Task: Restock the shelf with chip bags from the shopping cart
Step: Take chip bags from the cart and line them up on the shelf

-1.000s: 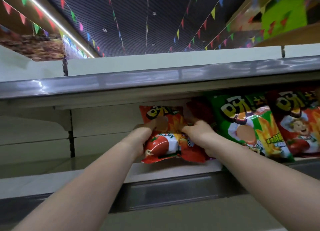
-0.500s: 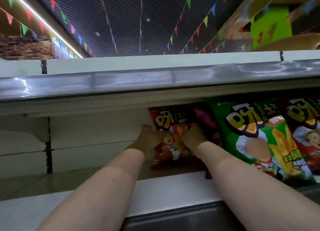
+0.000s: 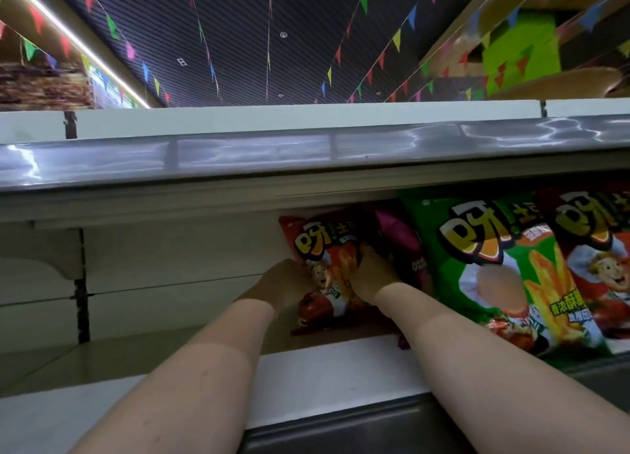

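A red chip bag [image 3: 325, 252] stands upright far back on the white shelf [image 3: 324, 371], near the back wall. My left hand [image 3: 284, 283] grips its left edge and my right hand [image 3: 373, 274] grips its right side, fingers curled onto the front. A dark purple bag [image 3: 404, 245] leans right behind my right hand. To the right stand a green chip bag [image 3: 504, 269] and another red chip bag [image 3: 600, 266] at the shelf front. The shopping cart is out of view.
A grey upper shelf edge [image 3: 306, 153] overhangs the bags closely. The left part of the shelf [image 3: 102, 361] holds no bags, with a bracket [image 3: 80, 283] on the back wall. A dark metal ledge [image 3: 341, 433] runs below. Coloured bunting hangs from the ceiling.
Both hands have pushed the red bag from the shelf's front edge back towards the wall and tipped it upright. My head has come closer to the shelf.
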`<action>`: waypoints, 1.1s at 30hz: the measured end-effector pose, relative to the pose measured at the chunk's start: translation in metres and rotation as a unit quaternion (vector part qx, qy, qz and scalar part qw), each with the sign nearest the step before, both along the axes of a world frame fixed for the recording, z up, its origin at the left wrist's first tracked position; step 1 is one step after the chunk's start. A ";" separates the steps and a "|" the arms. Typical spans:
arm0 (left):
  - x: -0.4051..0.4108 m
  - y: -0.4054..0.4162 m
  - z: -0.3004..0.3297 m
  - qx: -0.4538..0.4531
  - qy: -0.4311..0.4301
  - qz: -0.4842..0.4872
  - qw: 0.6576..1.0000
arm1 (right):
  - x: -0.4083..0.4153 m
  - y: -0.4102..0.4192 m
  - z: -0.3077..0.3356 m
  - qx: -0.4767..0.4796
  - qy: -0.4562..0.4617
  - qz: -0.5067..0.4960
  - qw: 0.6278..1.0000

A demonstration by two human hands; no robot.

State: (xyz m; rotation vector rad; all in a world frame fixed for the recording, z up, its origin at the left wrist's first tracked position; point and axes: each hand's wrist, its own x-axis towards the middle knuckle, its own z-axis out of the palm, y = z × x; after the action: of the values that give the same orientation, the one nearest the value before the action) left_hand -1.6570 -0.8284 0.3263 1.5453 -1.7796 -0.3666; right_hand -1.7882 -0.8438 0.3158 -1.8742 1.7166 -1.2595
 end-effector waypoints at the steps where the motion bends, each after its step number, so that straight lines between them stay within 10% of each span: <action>1: 0.002 0.002 -0.001 0.002 0.001 0.008 1.000 | 0.000 0.003 0.000 0.002 0.001 -0.002 1.000; 16: 0.022 0.083 0.010 -0.086 0.186 0.040 0.978 | 0.011 0.089 0.015 -0.028 0.035 0.040 0.998; 33: 0.103 0.209 -0.040 -0.151 0.318 0.208 0.912 | 0.103 0.187 -0.018 -0.068 0.023 0.307 0.949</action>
State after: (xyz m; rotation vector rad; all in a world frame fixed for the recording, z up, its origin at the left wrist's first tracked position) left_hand -1.5544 -0.6198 0.2862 1.3303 -0.9248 -0.3150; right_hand -1.6849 -0.6564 0.2980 -2.2788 0.9422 -1.0935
